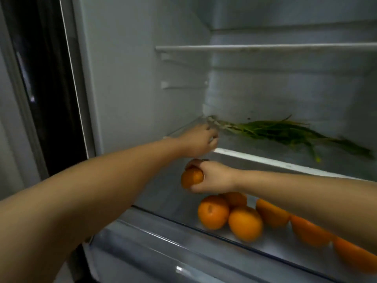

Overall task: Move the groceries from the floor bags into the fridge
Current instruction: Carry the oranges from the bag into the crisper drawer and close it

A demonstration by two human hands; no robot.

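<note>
Closest to us runs the clear plastic front wall of the fridge drawer (pixel 163 242), with our two bare forearms stretched over it into the white compartment. Our right hand (pixel 214 176) is wrapped around a round orange fruit (pixel 191 177), held above the loose pile of oranges (pixel 230 215) already lying in that drawer. Our left hand (pixel 201 140) reaches to the pale root end of a bunch of long green leafy stalks (pixel 285 132) lying across the glass shelf (pixel 265 158) above; its fingers curl there, but blur keeps us from telling whether they grip the stalks. We judge we are mid-stocking: the next move calls for lowering the held orange onto the pile and letting go gently so nothing rolls.
</note>
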